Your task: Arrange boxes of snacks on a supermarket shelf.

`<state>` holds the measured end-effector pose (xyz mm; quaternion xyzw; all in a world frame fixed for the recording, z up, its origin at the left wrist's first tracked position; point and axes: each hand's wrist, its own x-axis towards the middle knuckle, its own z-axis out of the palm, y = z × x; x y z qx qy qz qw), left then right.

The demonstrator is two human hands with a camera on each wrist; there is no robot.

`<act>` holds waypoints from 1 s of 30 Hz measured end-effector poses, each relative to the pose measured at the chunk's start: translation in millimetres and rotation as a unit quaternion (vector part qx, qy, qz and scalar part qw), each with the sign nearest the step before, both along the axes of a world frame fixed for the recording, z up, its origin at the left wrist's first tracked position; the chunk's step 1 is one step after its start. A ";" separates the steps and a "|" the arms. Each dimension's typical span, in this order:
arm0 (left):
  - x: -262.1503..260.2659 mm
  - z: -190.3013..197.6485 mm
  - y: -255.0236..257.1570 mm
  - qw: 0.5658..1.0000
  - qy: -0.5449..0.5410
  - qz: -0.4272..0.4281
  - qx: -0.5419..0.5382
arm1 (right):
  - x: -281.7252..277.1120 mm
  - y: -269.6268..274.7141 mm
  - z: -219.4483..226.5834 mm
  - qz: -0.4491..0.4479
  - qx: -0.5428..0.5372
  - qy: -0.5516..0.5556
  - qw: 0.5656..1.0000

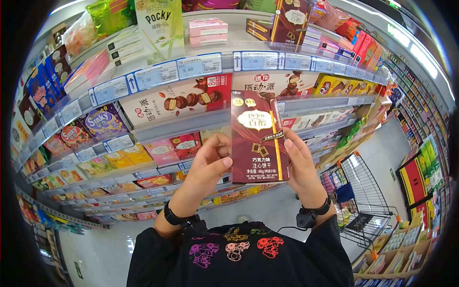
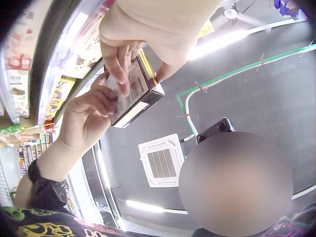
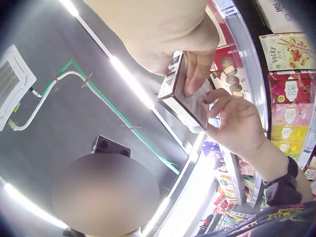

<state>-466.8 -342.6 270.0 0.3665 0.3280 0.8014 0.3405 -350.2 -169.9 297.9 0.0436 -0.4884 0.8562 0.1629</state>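
A dark red Pejoy biscuit-stick box (image 1: 253,160) is held upright between both hands, its printed front facing the head camera. My left hand (image 1: 210,160) grips its left edge, the thumb at the front and the fingers reaching behind. On the right edge, my right hand (image 1: 300,162) holds the box, thumb along the side. Seen from the left wrist, fingers of both hands lie against the back of the box (image 2: 133,96). The right wrist view shows the box (image 3: 180,106) from below, with its end panel turned to the camera.
Store shelves (image 1: 172,117) with snack boxes and price tags (image 1: 158,75) stand in front. On the top shelf are a green Pocky box (image 1: 160,28) and another dark red Pejoy box (image 1: 290,21). A wire shopping cart (image 1: 358,191) stands at the right on the pale floor.
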 end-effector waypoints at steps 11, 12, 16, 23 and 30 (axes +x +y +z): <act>5.0 4.8 24.4 0.999 0.024 -0.002 -0.032 | 7.9 22.2 -2.7 0.013 -0.034 0.001 0.999; 4.2 2.6 26.8 0.999 0.034 0.000 -0.031 | 8.4 24.6 -3.3 0.016 -0.035 0.004 0.999; 8.4 5.1 34.7 0.999 0.030 -0.001 -0.040 | 11.0 32.8 -4.8 0.024 -0.039 0.008 0.999; 12.2 5.0 48.3 0.999 0.018 -0.012 -0.034 | 17.3 47.6 -9.2 0.008 -0.030 0.012 0.999; 19.2 34.3 61.6 0.986 0.132 0.048 -0.092 | 10.6 86.9 -20.6 -0.100 0.147 0.089 0.980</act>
